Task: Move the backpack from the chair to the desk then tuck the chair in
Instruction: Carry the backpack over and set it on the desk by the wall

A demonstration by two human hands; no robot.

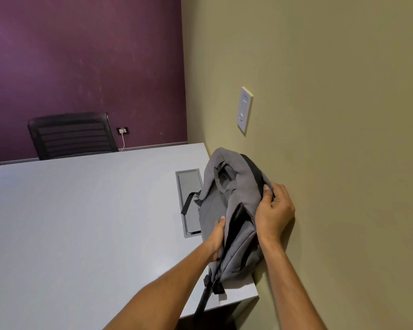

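A grey backpack [234, 206] with black straps stands on the right end of the pale grey desk [81, 222], leaning against the olive wall. My left hand [217, 239] grips its front panel from the left. My right hand [273, 210] grips its upper right side by the black zip edge. One black strap hangs over the desk's near edge. A black mesh-back chair [72, 135] stands behind the far side of the desk; only its backrest shows. The chair the backpack came from is out of view.
A rectangular cable hatch [188, 198] is set into the desk just left of the backpack. A wall panel [245, 110] is mounted on the olive wall above. A socket with a white cable [123, 132] sits on the purple back wall.
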